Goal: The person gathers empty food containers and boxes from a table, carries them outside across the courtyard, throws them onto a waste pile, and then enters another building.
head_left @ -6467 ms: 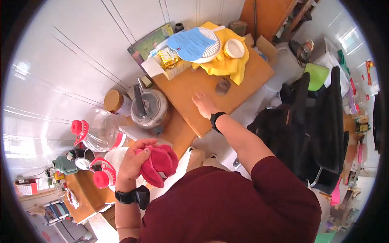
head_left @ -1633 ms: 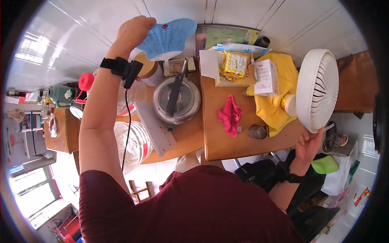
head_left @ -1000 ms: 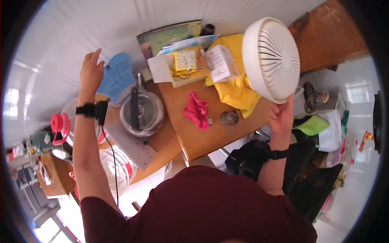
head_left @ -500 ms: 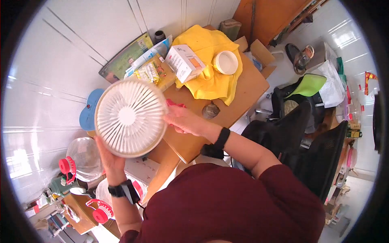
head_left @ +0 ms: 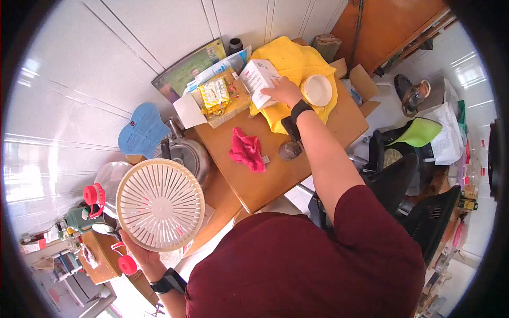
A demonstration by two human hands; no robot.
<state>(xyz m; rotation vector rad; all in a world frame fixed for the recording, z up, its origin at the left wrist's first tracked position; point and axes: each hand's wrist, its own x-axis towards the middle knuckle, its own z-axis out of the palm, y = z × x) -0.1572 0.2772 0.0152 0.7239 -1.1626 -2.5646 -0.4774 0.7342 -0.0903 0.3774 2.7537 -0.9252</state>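
Observation:
My left hand [head_left: 139,255] holds a round white slatted fan cover [head_left: 160,204] from below, low at the left over the plastic jugs. My right hand [head_left: 285,91] reaches across the wooden table [head_left: 275,175] and rests on a small white box [head_left: 259,80] that lies on a yellow cloth [head_left: 297,58]. A crumpled red rag [head_left: 247,152] lies on the table between the two hands. A white round lid [head_left: 317,90] sits on the yellow cloth just right of my right hand.
A steel pot with a black handle [head_left: 186,152] stands left of the table, a blue hand fan [head_left: 141,135] behind it against the white wall. An open carton with yellow packets [head_left: 214,98] sits at the table's back. Black chair [head_left: 408,185] and bags crowd the right.
My left hand has taken the fan cover alone and lowered it to the left. My right hand has let go of it and moved back onto the white box.

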